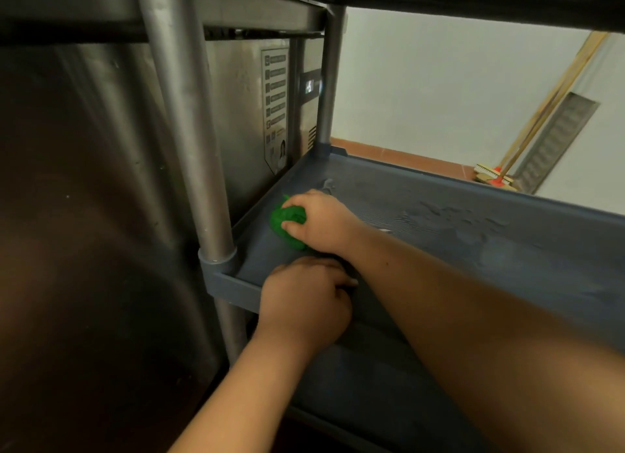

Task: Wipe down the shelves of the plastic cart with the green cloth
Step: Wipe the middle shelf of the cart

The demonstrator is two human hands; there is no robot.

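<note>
Nearest to the camera are the two forearms, crossing low over the front of the plastic cart [233,281]. The left hand [304,303] lies on the front rim of the shelf [473,249] with its fingers curled over the edge; whether it holds anything under them I cannot tell. Just beyond it, the right hand [318,220] grips the green cloth [282,220], bunched into a ball and pressed on the shelf close to the left corner post [189,131].

A bunched cloth touches little surface, so the wet marks far to the right of both hands could stay. Pushing hard into the corner could also shift the cart against the steel cabinet [243,114] behind the right hand.

Most of the cloth is hidden under the palm. The upper shelf is cut off, the lower one is dark, and the cabinet label is unreadable.
</note>
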